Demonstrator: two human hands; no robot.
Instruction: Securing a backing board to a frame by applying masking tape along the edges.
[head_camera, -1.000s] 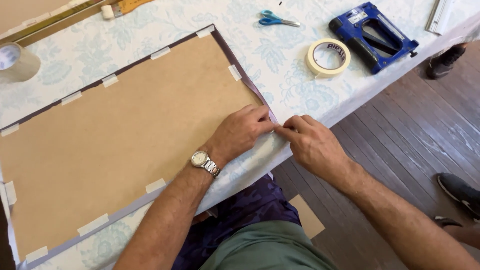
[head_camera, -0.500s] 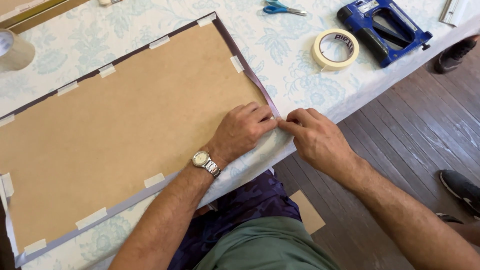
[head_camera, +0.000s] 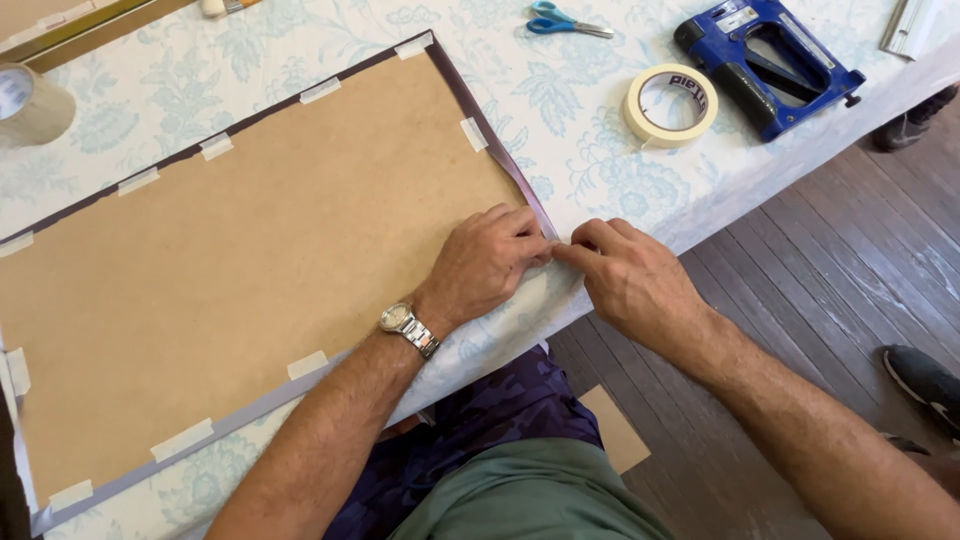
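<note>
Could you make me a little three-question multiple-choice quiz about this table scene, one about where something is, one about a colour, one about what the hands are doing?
1. Where does the roll of masking tape lie?
A. on the brown backing board
B. on the floral tablecloth, between the board and the staple gun
C. on the wooden floor

2. What colour is the staple gun?
A. blue
B. red
C. yellow

3. What are the left hand and right hand doing?
A. both lifted clear of the table
B. one holding the scissors
C. both pressing at the near right corner of the backing board

Answers: 1 B, the roll sits on the tablecloth left of the gun. 2 A, its body is blue and black. 3 C, the fingertips of both meet at that corner; the scissors lie untouched at the far edge.
</note>
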